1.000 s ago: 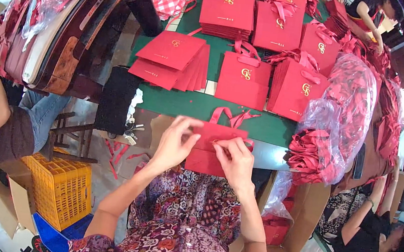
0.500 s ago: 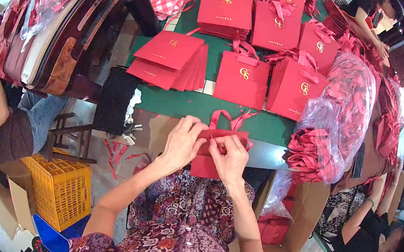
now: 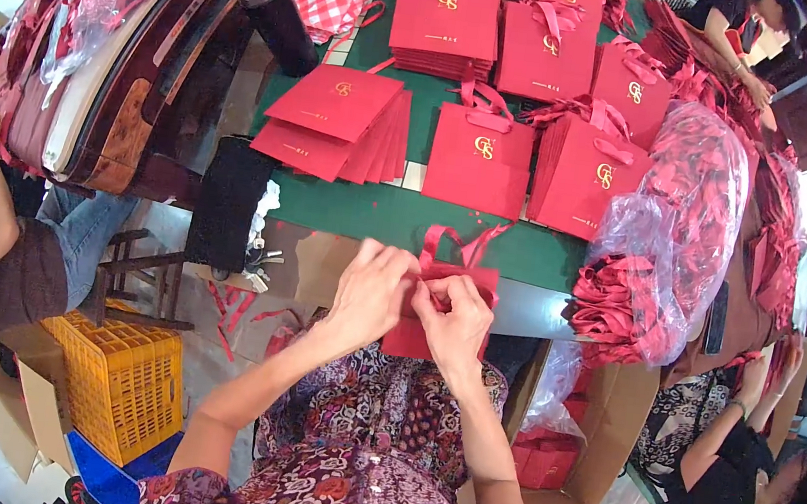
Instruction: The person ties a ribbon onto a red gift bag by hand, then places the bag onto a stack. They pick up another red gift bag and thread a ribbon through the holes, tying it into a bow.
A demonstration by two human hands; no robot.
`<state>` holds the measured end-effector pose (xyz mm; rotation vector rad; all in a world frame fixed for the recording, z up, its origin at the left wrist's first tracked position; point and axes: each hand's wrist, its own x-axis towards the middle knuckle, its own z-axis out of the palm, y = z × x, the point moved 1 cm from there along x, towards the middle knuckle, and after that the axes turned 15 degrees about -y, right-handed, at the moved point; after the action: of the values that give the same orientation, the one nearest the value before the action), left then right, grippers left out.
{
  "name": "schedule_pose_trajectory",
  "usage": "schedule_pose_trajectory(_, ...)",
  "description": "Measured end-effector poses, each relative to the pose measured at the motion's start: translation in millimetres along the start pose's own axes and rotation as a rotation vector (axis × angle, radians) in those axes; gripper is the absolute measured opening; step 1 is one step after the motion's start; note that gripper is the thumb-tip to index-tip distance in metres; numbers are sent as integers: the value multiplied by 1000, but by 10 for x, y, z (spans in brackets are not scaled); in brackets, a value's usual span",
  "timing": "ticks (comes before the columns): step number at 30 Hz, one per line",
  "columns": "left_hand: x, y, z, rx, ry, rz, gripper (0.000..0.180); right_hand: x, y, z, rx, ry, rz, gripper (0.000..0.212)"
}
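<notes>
A small red paper bag [image 3: 406, 339] is in front of me at the table's near edge, with one red ribbon handle [image 3: 469, 250] standing up from its far side. My left hand [image 3: 371, 290] has its fingers closed at the bag's upper left edge. At the bag's mouth, the thumb and fingers of my right hand [image 3: 457, 321] pinch what looks like a red ribbon end, mostly hidden by the fingers. Just beyond my hands stands a finished-looking red bag [image 3: 477, 170] with a ribbon bow. To its left lies a fanned stack of red bags [image 3: 336, 108].
More bag stacks [image 3: 445, 15] cover the green table [image 3: 329, 205]. A plastic sack of red ribbons [image 3: 675, 215] lies at right, a black flask [image 3: 273, 14] at back left. A yellow crate [image 3: 126, 379] and a carton [image 3: 602, 438] flank me. Other people work at both sides.
My hands have shifted slightly at the bag's mouth, the left one's fingers lifting and moving right toward the right hand. The bag stays in place.
</notes>
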<state>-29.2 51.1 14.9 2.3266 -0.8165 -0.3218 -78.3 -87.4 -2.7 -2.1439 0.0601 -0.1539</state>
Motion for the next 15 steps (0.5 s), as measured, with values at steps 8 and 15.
schedule_pose_trajectory(8,-41,-26,8,-123,12,-9,17,-61,-130,-175,-176,-120,-41,14)
schedule_pose_trajectory(15,-39,42,67,-117,32,-10,23,138,-256,-509,-239,-159,-126,15)
